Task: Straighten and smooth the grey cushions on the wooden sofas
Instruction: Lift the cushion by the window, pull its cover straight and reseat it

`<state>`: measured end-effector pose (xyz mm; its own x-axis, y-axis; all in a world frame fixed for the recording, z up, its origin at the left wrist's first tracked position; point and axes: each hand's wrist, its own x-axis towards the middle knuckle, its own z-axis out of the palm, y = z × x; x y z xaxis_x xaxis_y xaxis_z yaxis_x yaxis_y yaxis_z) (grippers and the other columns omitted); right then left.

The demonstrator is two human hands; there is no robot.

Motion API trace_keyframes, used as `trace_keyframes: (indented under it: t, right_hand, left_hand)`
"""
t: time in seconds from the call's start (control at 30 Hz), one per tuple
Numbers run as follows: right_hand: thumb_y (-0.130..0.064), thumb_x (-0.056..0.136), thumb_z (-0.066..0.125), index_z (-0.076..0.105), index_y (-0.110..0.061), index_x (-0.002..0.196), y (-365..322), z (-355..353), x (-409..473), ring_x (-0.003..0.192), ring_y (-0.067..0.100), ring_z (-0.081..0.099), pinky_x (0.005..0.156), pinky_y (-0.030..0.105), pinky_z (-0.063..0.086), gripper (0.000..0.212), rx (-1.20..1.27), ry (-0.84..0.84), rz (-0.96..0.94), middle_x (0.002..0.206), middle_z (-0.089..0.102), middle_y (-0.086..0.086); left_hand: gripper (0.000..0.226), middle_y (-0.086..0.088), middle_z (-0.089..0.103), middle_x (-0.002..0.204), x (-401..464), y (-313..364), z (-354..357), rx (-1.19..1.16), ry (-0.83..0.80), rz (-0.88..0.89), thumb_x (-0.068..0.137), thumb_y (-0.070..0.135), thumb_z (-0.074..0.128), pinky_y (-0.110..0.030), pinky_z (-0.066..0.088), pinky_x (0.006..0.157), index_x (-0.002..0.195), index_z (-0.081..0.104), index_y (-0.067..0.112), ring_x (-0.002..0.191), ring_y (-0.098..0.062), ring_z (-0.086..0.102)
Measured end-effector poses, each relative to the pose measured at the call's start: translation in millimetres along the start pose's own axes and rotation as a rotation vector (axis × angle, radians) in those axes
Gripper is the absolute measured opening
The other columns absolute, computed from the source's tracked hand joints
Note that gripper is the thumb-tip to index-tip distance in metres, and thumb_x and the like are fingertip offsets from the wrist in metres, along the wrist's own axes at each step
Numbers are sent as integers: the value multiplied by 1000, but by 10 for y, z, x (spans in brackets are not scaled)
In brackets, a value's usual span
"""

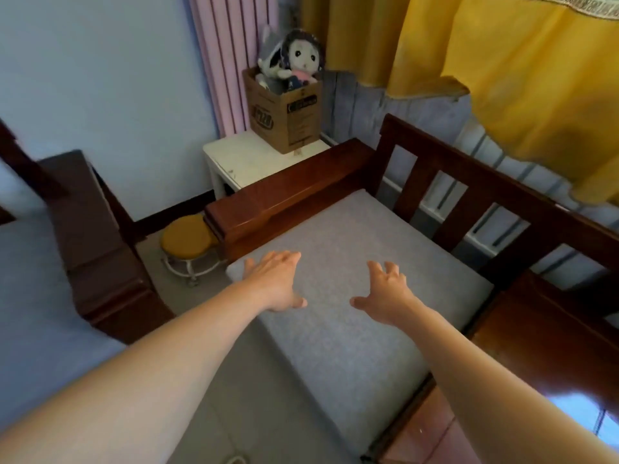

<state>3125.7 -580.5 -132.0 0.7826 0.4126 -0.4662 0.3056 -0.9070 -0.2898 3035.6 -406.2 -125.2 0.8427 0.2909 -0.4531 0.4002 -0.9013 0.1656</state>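
Note:
A flat grey cushion (pixel 338 249) lies on the seat of a dark wooden sofa (pixel 475 182) with a slatted back. My left hand (pixel 278 283) lies with straight fingers over the cushion's front left corner. My right hand (pixel 385 293) is spread with slightly bent fingers over the middle of the cushion; whether it touches the fabric I cannot tell. Neither hand holds anything. At the left edge, a second wooden sofa (pixel 100 249) carries another grey cushion (pixel 30 296).
A white side table (pixel 248 159) behind the armrest (pixel 288 192) bears a cardboard box (pixel 284 112) with plush toys. A small round yellow stool (pixel 187 242) stands on the floor between the sofas. Yellow curtains (pixel 502 68) hang over the sofa's back.

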Motion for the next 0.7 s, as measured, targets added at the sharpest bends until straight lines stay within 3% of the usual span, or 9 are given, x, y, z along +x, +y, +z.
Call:
trace_keyframes:
  t: [0.47,0.7]
  right_hand:
    - [-40,90,61,11,-16,150,-334,401,1175,142,36,14,113,47,26,82,139,-53,173,157,4,15]
    - [-38,91,60,10,-16,151,-446,683,1430,143,36,11,115,45,22,81,190,-86,272,157,2,16]
  left_hand:
    - [93,3,11,159,1325,-557,-146,92,-155,132,84,51,63,-47,17,113,152,5,24,146,-20,12]
    - [93,2,10,159,1837,-717,9,191,-241,267,85,50,62,-51,16,114,153,5,22,146,-19,10]
